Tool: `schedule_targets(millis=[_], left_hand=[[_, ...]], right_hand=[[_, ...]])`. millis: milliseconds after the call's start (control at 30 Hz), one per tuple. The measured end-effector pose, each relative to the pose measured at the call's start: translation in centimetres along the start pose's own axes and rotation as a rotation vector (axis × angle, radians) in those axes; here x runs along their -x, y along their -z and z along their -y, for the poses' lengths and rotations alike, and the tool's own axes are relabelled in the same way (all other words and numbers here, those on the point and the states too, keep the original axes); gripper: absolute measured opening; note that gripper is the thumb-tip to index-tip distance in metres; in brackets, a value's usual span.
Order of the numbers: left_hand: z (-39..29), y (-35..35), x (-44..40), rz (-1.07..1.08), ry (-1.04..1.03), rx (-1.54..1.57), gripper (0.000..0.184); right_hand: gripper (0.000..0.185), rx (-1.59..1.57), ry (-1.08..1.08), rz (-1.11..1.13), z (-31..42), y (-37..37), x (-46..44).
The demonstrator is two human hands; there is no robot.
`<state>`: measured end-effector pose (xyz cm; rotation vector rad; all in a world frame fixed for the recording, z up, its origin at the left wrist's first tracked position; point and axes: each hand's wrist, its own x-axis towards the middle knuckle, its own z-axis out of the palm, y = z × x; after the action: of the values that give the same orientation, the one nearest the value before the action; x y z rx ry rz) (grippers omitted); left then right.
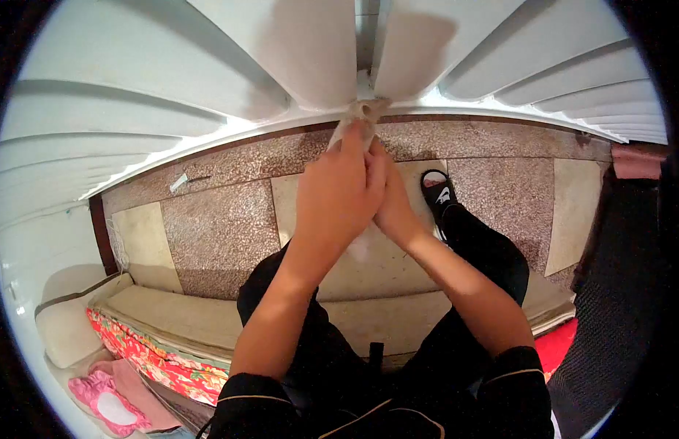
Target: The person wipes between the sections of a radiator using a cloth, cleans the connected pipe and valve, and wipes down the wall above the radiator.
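1 pale roll is sitting at the far end of the person's reach, its open end facing the narrow gap between the white panels. The left hand is pinching the roll, with fingers lying along it. The right hand is pressing against the left and touching the roll, but its grip is partly hidden, so how closed it is I cannot tell. 1 black slipper is resting on the speckled floor, right of the hands. A small white object is lying well apart, on the left, near the panels.
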<state>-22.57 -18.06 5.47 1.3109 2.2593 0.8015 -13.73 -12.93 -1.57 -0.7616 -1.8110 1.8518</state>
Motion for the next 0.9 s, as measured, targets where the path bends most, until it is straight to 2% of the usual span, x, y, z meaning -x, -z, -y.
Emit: schedule_targets(millis=[67,133,200,267,300,367,433,500,567,633,700,767,900], left_hand=[[0.1,-0.3,-0.1,0.018,-0.008,0.0,0.046],[0.4,-1.1,-0.1,-0.096,-0.16,0.003,0.05],[0.5,-1.6,-0.2,-0.119,-0.161,-0.004,0.051],[0.6,-1.7,-0.5,-0.135,-0.166,-0.016,0.051],[0.6,-1.4,-0.8,-0.177,-0.169,0.02,0.049],[0.6,-1.3,-1.3,-0.221,-0.172,0.049,0.047],[0.5,-1.3,-1.6,-0.263,-0.156,0.005,0.042],[0.5,-1.3,-1.3,-0.227,-0.154,0.032,0.04],[0.1,-1.2,-1.0,-0.192,-0.169,0.062,0.038],[-0.3,-1.0,-0.3,-0.099,-0.073,0.079,0.038],[-0.1,-1.1,-0.6,-0.114,-0.077,0.066,0.039],[0.6,-0.9,-0.9,-0.127,-0.085,0.047,0.04],[0.9,-1.6,-1.2,-0.15,-0.116,0.037,0.041]], right_hand=[[0.053,-0.015,0.047,-0.144,-1.7,-0.5,0.3],[0.055,0.012,0.008,-0.074,-0.4,1.4,-0.6],[0.056,0.033,-0.031,-0.009,0.2,2.2,-1.4],[0.059,0.15,0.151,-0.026,0.1,2.0,-1.9],[0.059,0.146,0.148,-0.031,0.1,2.2,-2.7],[0.06,-0.057,-0.003,0.006,0.3,2.6,-4.5],[0.058,0.0,0.017,-0.018,-0.5,2.4,-5.0],[0.056,0.062,0.028,-0.053,-0.3,2.2,-4.4],[0.052,-0.108,0.097,-0.033,0.9,2.0,-2.6],[0.051,-0.042,0.13,-0.017,-0.2,2.5,-2.2],[0.05,0.012,0.16,0.032,-0.6,2.0,-2.6],[0.05,-0.02,0.013,-0.048,-0.5,1.2,-3.7],[0.049,0.123,0.126,-0.14,-3.3,1.1,-4.2]])
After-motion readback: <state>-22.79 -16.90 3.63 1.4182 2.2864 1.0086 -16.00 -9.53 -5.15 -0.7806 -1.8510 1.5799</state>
